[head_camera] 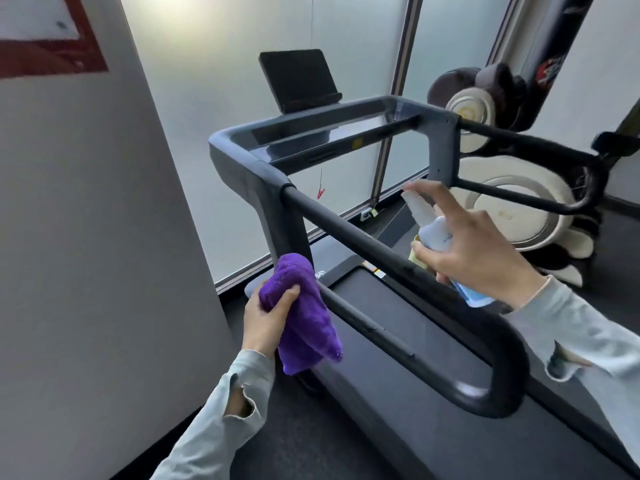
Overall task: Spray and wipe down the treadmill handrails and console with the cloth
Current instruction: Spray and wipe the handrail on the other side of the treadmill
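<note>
The treadmill's left handrail (pixel 349 233) is a black looped bar running from the grey console frame (pixel 311 133) toward me. A dark screen (pixel 298 79) stands on top of the console. My left hand (pixel 266 320) grips a bunched purple cloth (pixel 304 317) beside the lower bar of this handrail, near the grey upright. My right hand (pixel 481 251) holds a white spray bottle (pixel 433 230) with a blue label over the upper bar, nozzle pointing away toward the console, index finger raised over the top. The right handrail (pixel 540 147) is beyond.
A white wall (pixel 86 237) stands close on the left. Frosted glass panels (pixel 225 98) rise behind the treadmill. The dark running belt (pixel 433 341) lies below the rails. A round white and black machine (pixel 519 209) sits at the right, past the right handrail.
</note>
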Available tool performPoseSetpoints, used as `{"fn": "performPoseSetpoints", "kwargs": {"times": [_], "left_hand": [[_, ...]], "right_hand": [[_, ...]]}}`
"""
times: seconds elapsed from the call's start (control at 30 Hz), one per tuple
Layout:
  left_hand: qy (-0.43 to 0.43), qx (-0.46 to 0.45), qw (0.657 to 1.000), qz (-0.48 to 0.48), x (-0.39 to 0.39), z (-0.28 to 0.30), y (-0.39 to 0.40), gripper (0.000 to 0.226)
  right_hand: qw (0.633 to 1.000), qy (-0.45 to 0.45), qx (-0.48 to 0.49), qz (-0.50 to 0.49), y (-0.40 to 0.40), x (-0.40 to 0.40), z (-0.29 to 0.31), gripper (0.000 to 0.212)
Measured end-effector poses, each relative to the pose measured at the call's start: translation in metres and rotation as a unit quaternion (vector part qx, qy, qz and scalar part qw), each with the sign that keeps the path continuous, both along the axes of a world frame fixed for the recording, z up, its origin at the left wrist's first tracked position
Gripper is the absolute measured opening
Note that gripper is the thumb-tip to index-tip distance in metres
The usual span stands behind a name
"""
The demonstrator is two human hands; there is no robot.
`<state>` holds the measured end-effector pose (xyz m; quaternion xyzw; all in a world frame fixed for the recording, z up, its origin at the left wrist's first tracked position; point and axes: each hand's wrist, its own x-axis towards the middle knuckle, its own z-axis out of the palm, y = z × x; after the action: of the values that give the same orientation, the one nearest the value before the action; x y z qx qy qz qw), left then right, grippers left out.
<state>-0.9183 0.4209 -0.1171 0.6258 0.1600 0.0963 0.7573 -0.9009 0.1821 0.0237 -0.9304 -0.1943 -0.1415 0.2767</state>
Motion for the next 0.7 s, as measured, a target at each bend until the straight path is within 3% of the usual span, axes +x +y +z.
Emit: {"fn": "performPoseSetpoints", "kwargs": {"times": [0.07, 0.2, 0.3, 0.47, 0.7], "left_hand": [[0.001, -0.005, 0.999, 0.034, 0.005, -0.001, 0.005, 0.059], [0.021, 0.001, 0.996, 0.084, 0.021, 0.001, 0.02, 0.026], [0.013, 0.046, 0.992, 0.116, 0.042, 0.004, 0.033, 0.022], [-0.021, 0.103, 0.988, 0.114, 0.08, 0.012, 0.054, 0.016], [-0.015, 0.115, 0.99, 0.082, 0.104, 0.008, 0.063, 0.017]], "right_hand": [[0.999, -0.005, -0.04, 0.019, 0.011, 0.025, 0.004, 0.063], [0.997, 0.002, -0.065, 0.028, 0.029, 0.062, 0.006, 0.064], [0.998, 0.027, -0.053, 0.017, 0.034, 0.081, 0.003, 0.06], [0.996, 0.025, -0.087, -0.011, 0.047, 0.102, -0.006, 0.06], [0.994, 0.005, -0.11, 0.007, 0.072, 0.122, -0.01, 0.062]]}}
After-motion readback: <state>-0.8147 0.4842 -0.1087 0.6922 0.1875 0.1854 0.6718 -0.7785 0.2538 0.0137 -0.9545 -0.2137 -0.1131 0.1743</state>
